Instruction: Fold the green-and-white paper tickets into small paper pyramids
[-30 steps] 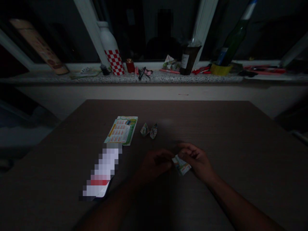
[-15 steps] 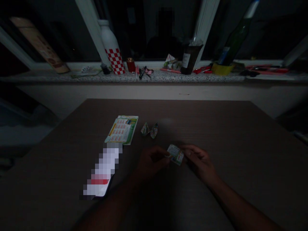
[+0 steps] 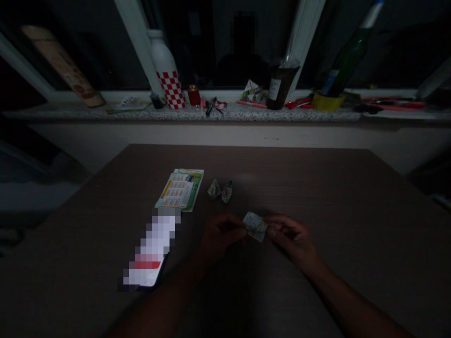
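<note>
A small folded square of printed paper [image 3: 255, 226] is held between my two hands over the table. My left hand [image 3: 222, 234] pinches its left corner between thumb and fingers. On the opposite side, my right hand [image 3: 292, 237] grips the right corner with thumb and fingertips. Two small folded paper shapes [image 3: 214, 189] stand just beyond my left hand. To their left lies a stack of printed calendar sheets [image 3: 178, 191]. A phone with a lit, blurred-out screen [image 3: 151, 249] rests nearer to me, left of my left forearm.
The dark wooden table [image 3: 317, 183] reaches a wall below a speckled window sill [image 3: 232, 111]. On the sill stand a white bottle with red checks [image 3: 169, 80], a dark cup [image 3: 280, 89], a green bottle [image 3: 348, 56], a tall tan container [image 3: 65, 68] and small red items.
My right thumb has closed onto the paper square's right corner, and the square lies a little flatter and further left. The whole view has shifted slightly.
</note>
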### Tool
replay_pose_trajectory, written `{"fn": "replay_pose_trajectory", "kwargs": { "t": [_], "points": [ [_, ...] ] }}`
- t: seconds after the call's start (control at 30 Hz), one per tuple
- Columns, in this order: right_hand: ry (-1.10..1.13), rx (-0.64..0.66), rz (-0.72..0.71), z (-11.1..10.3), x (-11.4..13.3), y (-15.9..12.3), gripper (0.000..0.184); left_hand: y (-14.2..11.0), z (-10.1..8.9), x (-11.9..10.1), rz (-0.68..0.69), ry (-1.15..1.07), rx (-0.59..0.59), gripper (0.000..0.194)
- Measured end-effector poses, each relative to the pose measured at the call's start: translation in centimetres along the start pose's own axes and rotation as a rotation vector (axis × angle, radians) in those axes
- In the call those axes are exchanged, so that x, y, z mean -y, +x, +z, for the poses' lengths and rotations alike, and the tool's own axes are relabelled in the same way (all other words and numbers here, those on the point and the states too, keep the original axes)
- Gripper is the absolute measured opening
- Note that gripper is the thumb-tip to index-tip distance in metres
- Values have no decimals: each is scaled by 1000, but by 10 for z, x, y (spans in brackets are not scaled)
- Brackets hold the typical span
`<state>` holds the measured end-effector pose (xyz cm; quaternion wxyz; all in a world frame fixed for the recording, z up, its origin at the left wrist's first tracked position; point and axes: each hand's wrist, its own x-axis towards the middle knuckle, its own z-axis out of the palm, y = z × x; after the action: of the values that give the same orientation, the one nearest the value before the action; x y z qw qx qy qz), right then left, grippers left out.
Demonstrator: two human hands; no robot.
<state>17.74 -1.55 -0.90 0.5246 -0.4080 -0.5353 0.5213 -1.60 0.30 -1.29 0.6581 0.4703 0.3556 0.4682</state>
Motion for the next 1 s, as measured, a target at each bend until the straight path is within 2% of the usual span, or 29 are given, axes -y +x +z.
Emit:
{"fn": "replay_pose_trajectory", "kwargs": {
  "t": [0.17,0.37,0.53,1.0],
  "points": [
    [-92,-28,-39,-1,-3,0,16,-1,0,0,-5,40,2,19],
    [-123,-56,-66,-1,-6,-1,15,-2,5,-1,122,273,-76,12],
    [-85,-82,-60,2,-7,0,9,-4,8,-2,181,380,-109,11],
    [-94,-170,-107,11,-6,-4,18,-10,17,9,223,411,-134,16]
  ]
}}
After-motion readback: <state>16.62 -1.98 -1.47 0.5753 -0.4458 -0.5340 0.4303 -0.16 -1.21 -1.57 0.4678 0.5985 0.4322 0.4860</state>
